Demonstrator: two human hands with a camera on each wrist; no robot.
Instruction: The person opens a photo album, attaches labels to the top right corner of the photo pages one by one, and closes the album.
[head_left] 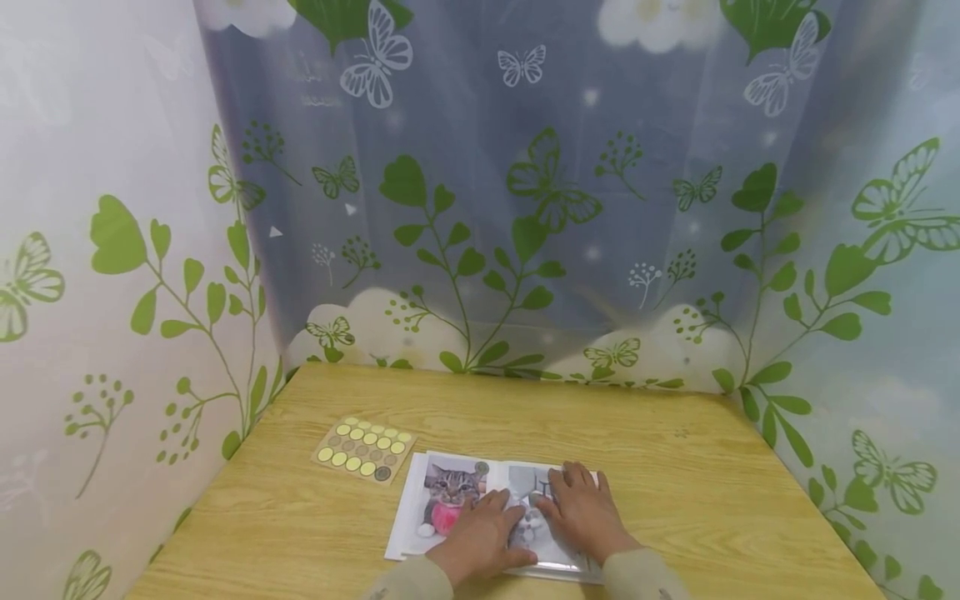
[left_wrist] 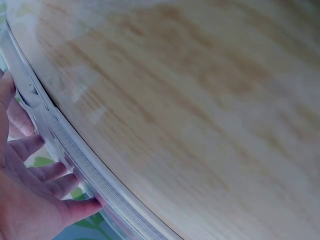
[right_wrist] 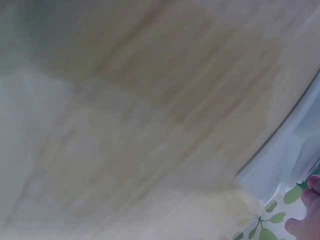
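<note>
A photo album point(head_left: 407, 518) lies spread on the table, its pages in glossy clear sleeves. On its left page is a picture of a tabby cat point(head_left: 453, 482) with something pink, and a dark round sticker point(head_left: 482, 468) near that page's top right corner. My left hand point(head_left: 480, 533) rests across the middle of the album with fingers extended. My right hand point(head_left: 588, 510) lies on the right page, covering part of a greyish picture point(head_left: 528, 533). In the left wrist view the album's stacked page edges point(left_wrist: 90, 160) show beside the left fingers.
A sheet of round stickers point(head_left: 363, 450), mostly yellow with one dark, lies left of and behind the album. The wooden table point(head_left: 697, 492) stretches right and back to a patterned curtain point(head_left: 480, 208). Similar curtains close in both sides.
</note>
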